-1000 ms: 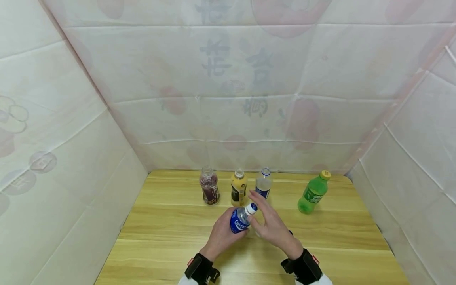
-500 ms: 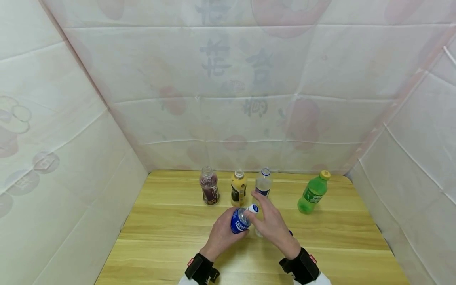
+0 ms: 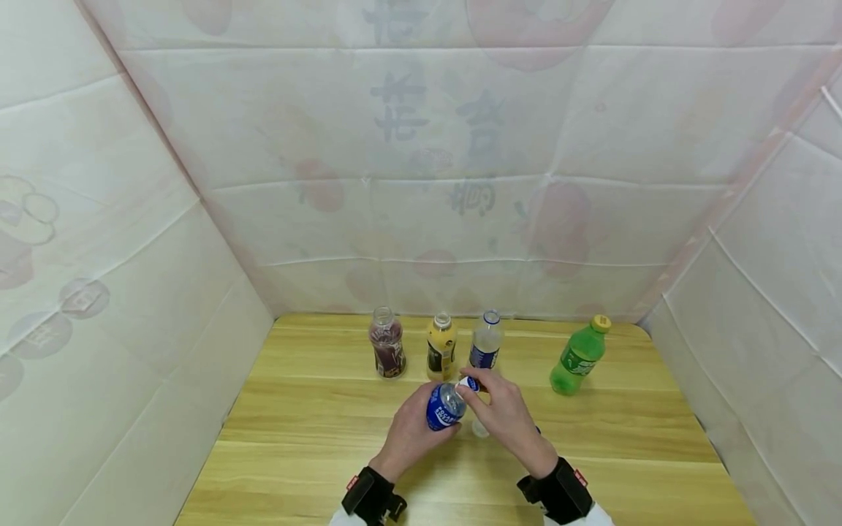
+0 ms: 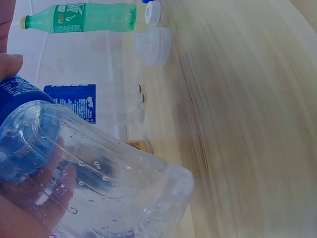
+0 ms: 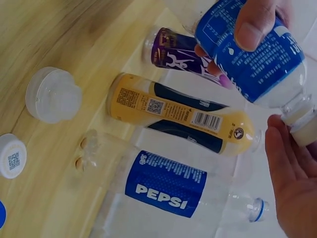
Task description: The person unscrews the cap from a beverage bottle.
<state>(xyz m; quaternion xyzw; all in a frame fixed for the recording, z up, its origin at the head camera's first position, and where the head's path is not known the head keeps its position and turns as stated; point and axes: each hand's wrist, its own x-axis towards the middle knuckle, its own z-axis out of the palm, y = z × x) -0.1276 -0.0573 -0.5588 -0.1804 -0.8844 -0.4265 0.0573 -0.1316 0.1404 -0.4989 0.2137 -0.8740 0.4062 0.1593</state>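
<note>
Clear, droplet-flecked bottle [image 4: 111,168], blue-labelled, tilted — left hand [image 3: 409,432] clamped round it, right hand [image 3: 508,420] clamped on its white cap [image 3: 468,383]

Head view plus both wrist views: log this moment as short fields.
Left hand: grips a clear plastic bottle with blue label, tilted
Right hand: pinches a blue-topped white cap at that bottle's neck
Cap seating: cannot tell
Back row, left to right: purple-sleeved plastic bottle, yellow plastic bottle, clear plastic bottle with blue PEPSI label; all uncapped
Far right: green plastic bottle, yellow cap on
Loose on wood-grain table: white round cap with printed code, translucent round plastic piece
</note>
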